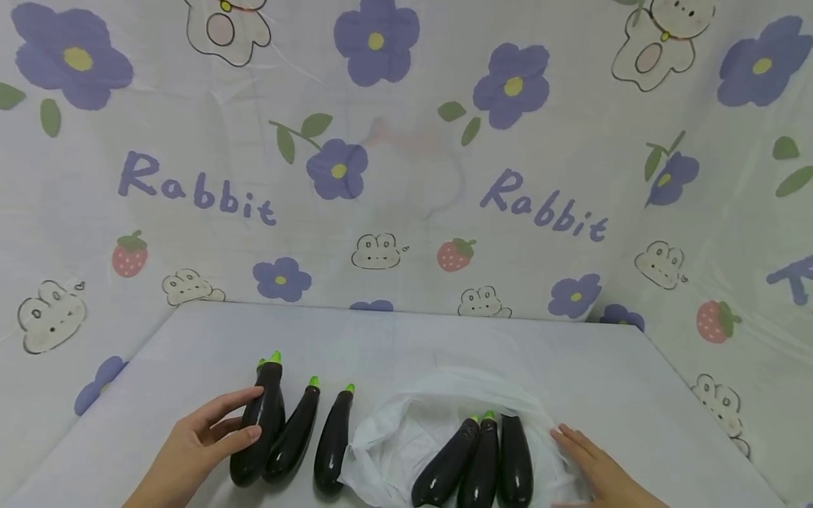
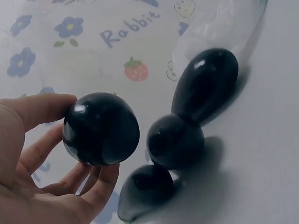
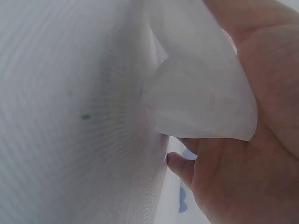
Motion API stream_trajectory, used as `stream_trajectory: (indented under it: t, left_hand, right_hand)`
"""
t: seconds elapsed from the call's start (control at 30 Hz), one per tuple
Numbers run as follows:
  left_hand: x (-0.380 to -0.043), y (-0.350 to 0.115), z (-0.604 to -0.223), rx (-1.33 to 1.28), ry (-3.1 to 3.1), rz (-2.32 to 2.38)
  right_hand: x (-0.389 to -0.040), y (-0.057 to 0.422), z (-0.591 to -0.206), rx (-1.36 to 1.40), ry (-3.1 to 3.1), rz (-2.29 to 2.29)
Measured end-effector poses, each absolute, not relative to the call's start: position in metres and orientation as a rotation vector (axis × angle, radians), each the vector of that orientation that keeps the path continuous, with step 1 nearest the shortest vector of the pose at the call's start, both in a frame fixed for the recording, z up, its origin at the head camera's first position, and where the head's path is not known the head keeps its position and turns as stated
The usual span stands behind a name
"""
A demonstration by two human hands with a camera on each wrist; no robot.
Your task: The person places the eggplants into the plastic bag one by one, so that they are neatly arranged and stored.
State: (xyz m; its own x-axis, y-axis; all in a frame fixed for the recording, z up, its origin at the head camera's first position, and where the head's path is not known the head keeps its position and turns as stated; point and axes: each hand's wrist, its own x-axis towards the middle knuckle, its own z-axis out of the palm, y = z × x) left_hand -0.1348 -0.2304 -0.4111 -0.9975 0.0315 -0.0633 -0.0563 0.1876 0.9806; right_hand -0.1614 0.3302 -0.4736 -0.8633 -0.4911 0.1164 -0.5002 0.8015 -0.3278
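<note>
Black and glossy, an elongated eggplant with a bright green stem point(image 1: 257, 413) is held in the grip of the person's left hand point(image 1: 190, 441), thumb on one side and fingers on the other. It lies at the left end of a row outside the container. A second black eggplant point(image 2: 147, 190), seen in the left wrist view, is largely hidden behind it in the head view; a third black eggplant point(image 1: 293, 434) lies close beside them, and a fourth black eggplant point(image 1: 333, 444) lies next to the bag.

The container, a thin, translucent white plastic bag point(image 1: 377, 427), lies with its mouth spread open towards the person. Three eggplants rest inside, side by side: left eggplant point(image 1: 444, 466), middle eggplant point(image 1: 483, 462) and right eggplant point(image 1: 516, 458). Green stems show on the first two; the film hides the stem end of the last.

At the bag's right edge, the fingers of the right hand point(image 1: 600, 469) lie extended against the film; whether its grip pinches the plastic cannot be told.

All rest on a white-covered table point(image 1: 381, 346), before a white cloth printed with violet flowers, strawberries and "Rabbit" lettering point(image 1: 406, 212).
</note>
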Motion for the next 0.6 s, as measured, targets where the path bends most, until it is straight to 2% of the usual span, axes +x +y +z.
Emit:
stream_trajectory:
  t: [0.6]
  left_hand:
    - [-0.147, -0.174, -0.371, 0.420, 2.130, 1.822]
  right_hand:
    - [-0.159, 0.326, -0.463, 0.726, -3.079, 0.672]
